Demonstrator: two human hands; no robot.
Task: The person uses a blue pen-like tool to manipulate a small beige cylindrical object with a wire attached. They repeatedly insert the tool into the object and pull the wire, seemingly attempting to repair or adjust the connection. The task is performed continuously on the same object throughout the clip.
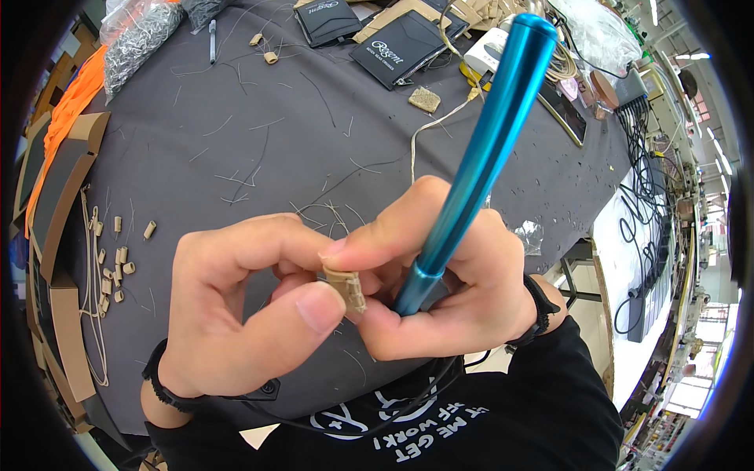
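Pinched between our left hand point(236, 306) and right hand point(440, 275) was a small tan woven piece point(346, 287), over the grey table point(236, 133); our right hand also gripped a blue tool point(479, 157) pointing toward one o'clock, its tip apparently hidden.

A dark grey cloth-covered table point(259, 149) carries scattered thread scraps point(251, 169), small tan pieces point(118, 259), black booklets point(399, 49).

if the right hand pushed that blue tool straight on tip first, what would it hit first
Most likely the small tan piece pinched between both hands; the blue tool in the right hand points its lower tip at it, with the left hand's thumb just behind. Depth is unclear.
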